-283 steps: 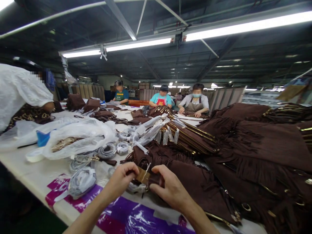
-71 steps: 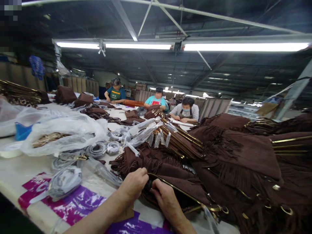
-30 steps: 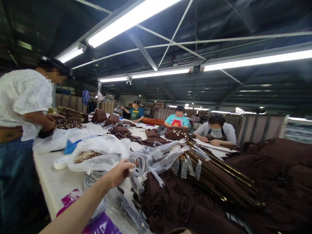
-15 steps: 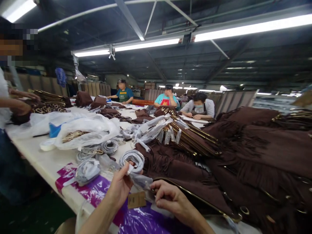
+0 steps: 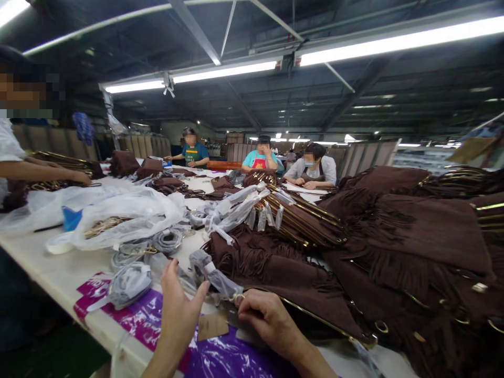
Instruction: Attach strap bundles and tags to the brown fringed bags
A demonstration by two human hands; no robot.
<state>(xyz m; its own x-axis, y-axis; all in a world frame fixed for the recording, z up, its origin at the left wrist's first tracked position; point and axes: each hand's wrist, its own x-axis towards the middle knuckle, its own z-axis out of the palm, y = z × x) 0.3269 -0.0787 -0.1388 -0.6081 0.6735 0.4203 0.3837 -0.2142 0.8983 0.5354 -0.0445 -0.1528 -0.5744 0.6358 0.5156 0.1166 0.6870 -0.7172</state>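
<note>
The left hand is raised with fingers spread apart, gripping nothing, its fingertips just beside a strap wrapped in clear plastic. That wrapped strap runs down to a metal ring at the right hand, whose fingers are pinched together at that end of the strap, next to a small brown paper tag. The tag lies on a purple plastic sheet at the near edge of the bench. Just behind the hands lies a brown fringed bag with a gold trim along its edge, touching a large heap of like bags to the right. To the left sit more wrapped straps and a white plastic bag. A co-worker's arm reaches over the far left of the bench, and three people sit at the far end
</note>
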